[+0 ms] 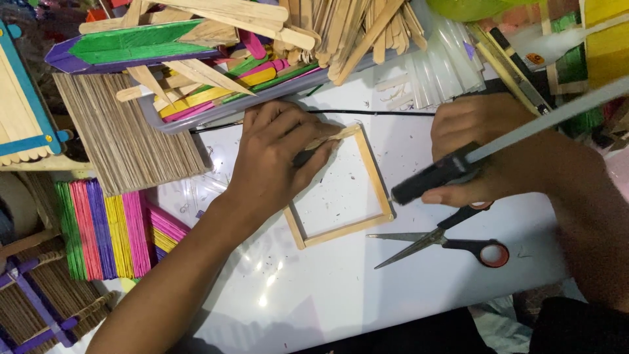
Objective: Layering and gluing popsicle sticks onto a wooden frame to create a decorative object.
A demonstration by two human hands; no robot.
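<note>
Wood-stick frame [341, 187], light and brittle: my left hand [278, 160] presses its top corner flat; beside it, my right hand [488, 154] clamps the glue gun [432, 178].

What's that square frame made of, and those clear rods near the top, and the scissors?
The square frame of flat pale sticks looks like bare unpainted wood, matte with faint grain. The bundle of translucent rods seems a glossy, milky plastic, probably glue sticks. The scissors have dull grey blades, likely metal, and black and red handles that look like plastic.
</note>
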